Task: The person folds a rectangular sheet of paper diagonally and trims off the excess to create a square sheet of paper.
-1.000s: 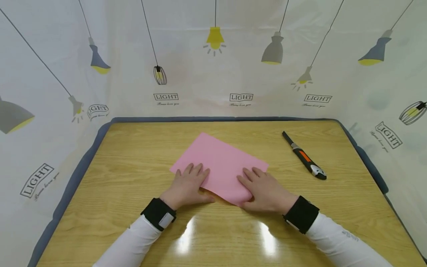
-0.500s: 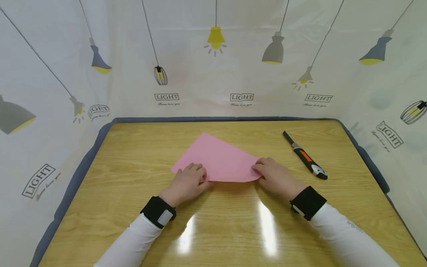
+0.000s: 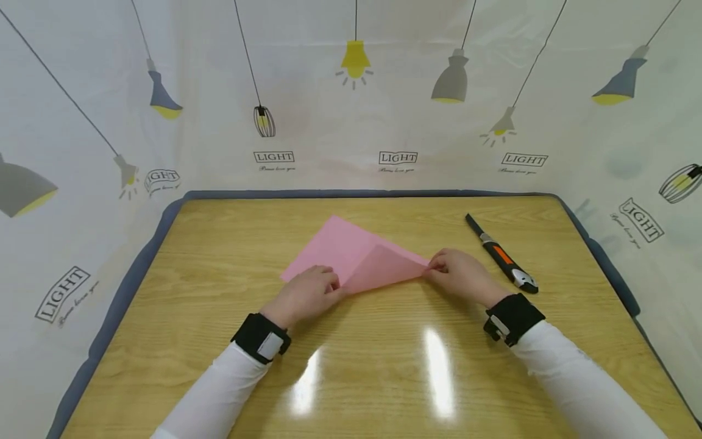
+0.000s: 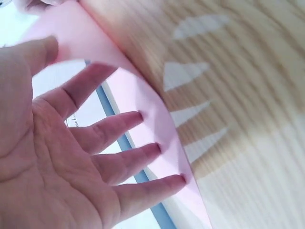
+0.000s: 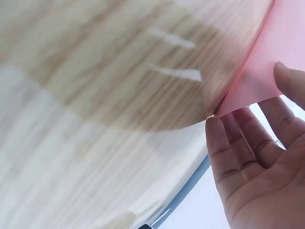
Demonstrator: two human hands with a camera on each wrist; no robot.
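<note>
A sheet of pink paper (image 3: 334, 247) lies in the middle of the table in the head view, its right part folded over into a flap. At the near left edge, my left hand (image 3: 304, 296) pinches the paper. In the left wrist view the thumb (image 4: 45, 50) lies on one side of the pink paper (image 4: 71, 31), and the spread fingers touch the other layer. My right hand (image 3: 460, 277) holds the right corner. The right wrist view has the thumb (image 5: 289, 81) on the paper (image 5: 255, 86), with the fingers (image 5: 224, 148) beneath it.
A knife-like tool (image 3: 501, 256) with a black blade, black handle and orange inset lies right of the paper. A white curtain (image 3: 329, 122) printed with lamps surrounds the wooden table (image 3: 230, 238), which has a blue-grey edge.
The near part of the paper has been folded up and away over the rest. My right hand has moved right and forward with the corner; my left hand has curled its fingers at the near edge.
</note>
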